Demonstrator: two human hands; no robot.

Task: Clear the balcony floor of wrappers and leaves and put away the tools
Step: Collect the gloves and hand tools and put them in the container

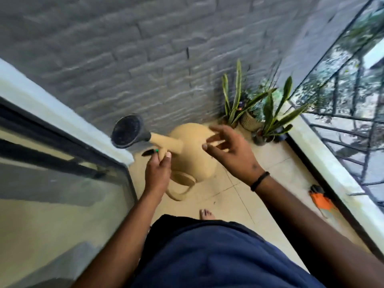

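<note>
Pinching small dark debris (148, 153), the left hand (158, 173) hovers beside the loose, empty right hand (230, 150) above the watering can (193, 154) at 12 o'clock; orange tool (319, 199) at 3 o'clock apparently remains unstowed.

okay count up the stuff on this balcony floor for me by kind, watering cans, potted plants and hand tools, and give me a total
Watering cans: 1, the beige watering can with a dark rose head.
Potted plants: 3 that I can make out in the corner cluster; blur makes this uncertain.
Hand tools: 1, the orange and black tool by the railing.
Total: 5
</note>
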